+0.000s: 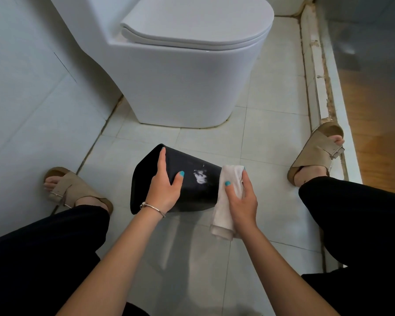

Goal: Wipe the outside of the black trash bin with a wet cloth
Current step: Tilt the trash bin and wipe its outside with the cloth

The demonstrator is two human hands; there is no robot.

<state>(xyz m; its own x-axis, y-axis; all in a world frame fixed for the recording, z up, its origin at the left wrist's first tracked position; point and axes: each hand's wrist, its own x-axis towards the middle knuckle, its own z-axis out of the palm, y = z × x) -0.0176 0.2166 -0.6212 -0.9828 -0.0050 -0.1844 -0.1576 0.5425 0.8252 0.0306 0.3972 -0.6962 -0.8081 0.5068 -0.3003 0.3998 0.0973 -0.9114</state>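
The black trash bin [192, 179] lies on its side on the tiled floor [271, 137] before the toilet [180, 71]. A white mark on its wall is illegible. Left hand [164, 190]: fingers spread, gripping the rim end. Right hand [242, 201]: fingers pinch the white cloth [224, 215] against the base end, which the cloth hides.

left hand [163, 190] grips tipped black bin [196, 192] — right hand [242, 201] presses white cloth [228, 197] on its base

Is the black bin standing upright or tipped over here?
Tipped: the black bin lies on its side, left hand holding its wider end, right hand pressing the cloth at its narrower end.
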